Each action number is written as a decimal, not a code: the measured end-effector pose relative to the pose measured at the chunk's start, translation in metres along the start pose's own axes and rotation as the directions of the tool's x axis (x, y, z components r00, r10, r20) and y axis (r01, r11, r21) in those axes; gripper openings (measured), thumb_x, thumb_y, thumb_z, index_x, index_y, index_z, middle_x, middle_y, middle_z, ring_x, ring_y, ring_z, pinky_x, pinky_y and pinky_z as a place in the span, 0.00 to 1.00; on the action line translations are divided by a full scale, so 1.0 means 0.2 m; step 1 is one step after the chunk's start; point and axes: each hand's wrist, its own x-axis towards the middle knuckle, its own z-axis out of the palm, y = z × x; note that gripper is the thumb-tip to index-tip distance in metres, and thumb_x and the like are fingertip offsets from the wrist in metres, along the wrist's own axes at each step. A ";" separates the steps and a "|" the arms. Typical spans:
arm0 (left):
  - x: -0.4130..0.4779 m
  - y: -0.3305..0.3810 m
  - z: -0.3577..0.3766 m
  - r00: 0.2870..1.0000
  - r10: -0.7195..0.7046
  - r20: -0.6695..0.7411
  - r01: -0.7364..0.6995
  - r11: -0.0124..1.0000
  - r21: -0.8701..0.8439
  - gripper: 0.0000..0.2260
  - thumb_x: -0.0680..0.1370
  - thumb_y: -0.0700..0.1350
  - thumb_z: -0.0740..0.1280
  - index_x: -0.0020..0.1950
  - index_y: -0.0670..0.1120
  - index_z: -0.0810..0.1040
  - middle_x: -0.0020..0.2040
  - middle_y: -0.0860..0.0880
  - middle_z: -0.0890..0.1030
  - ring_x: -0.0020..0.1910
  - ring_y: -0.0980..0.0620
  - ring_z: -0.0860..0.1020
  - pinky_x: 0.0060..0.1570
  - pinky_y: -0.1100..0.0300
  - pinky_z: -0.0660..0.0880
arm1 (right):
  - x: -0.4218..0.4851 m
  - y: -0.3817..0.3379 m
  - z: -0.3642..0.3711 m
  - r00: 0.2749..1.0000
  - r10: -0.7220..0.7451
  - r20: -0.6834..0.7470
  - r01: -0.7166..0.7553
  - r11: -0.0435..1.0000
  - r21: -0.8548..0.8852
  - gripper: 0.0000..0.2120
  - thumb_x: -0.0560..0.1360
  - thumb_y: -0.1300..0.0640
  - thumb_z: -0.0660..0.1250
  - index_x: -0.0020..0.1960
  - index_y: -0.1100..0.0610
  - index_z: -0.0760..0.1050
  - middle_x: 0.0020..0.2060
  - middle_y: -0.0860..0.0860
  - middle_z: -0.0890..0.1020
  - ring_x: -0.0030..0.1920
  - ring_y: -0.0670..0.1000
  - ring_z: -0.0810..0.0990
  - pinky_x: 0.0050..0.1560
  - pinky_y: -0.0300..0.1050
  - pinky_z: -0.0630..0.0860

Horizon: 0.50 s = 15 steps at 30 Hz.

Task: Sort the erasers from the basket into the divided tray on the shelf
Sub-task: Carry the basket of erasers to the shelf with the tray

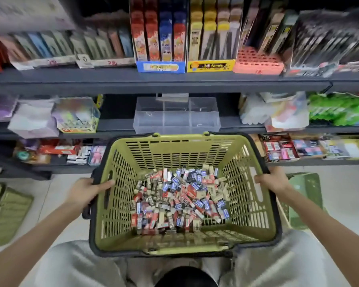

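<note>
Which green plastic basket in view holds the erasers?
The olive-green slotted plastic basket with the dark rim, held at its sides by the left hand and right hand; the paler green basket sits on the floor to its right.

- Left hand (pixel 87 191): grips the left side of the basket (pixel 180 154) rim, fingers wrapped over the edge, fingertips (pixel 106 184) pointing right, inside the wall.
- Right hand (pixel 272 181): grips the right side of the rim, fingers curled over the edge, back of hand up. Thumb is hidden, likely under the rim, can't confirm.
- Both forearms bare, entering from the near-left and near-right corners and angling inward toward the far side.
- Wrists roughly straight, in line with the forearms; elbows out of frame.
- Right hand sits slightly farther than the left.
- Knees in light grey fabric at the near edge, spread left and right.
</note>
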 end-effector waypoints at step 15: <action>0.39 -0.31 0.26 0.980 0.199 -0.012 -0.175 0.887 0.427 0.21 0.71 0.60 0.70 0.41 0.40 0.80 0.29 0.45 0.80 0.31 0.49 0.78 0.32 0.59 0.71 | 0.48 0.28 0.32 0.981 -0.112 0.156 0.153 0.947 -0.282 0.09 0.63 0.63 0.74 0.42 0.65 0.79 0.37 0.62 0.84 0.41 0.65 0.83 0.46 0.62 0.79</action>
